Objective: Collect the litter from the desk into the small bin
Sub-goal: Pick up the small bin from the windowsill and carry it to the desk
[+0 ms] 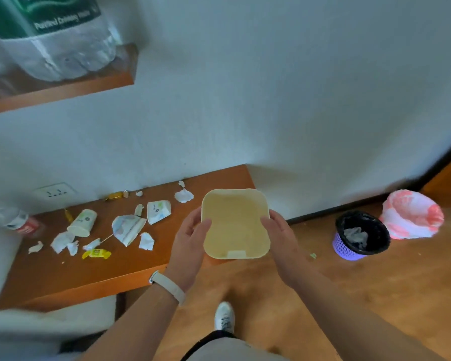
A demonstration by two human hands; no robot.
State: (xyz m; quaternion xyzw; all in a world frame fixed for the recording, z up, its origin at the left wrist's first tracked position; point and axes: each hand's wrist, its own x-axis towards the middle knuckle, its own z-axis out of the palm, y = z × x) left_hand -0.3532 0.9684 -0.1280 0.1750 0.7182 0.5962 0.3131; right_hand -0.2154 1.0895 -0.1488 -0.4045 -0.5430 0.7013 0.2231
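Fingers [203, 226] of the left hand [190, 241] and right hand [280, 231] clamp the empty small bin [235, 222] over the table [63, 277] end. It is best set upright beside the litter [128, 227], which frees a hand.

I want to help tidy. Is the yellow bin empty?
Empty. The bin shows only its bare floor; litter lies on the desk.

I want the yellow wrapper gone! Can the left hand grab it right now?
Probably not yet. The left hand grips the small bin together with the right hand. The yellow wrapper lies uncovered on the desk, so once freed it likely could.
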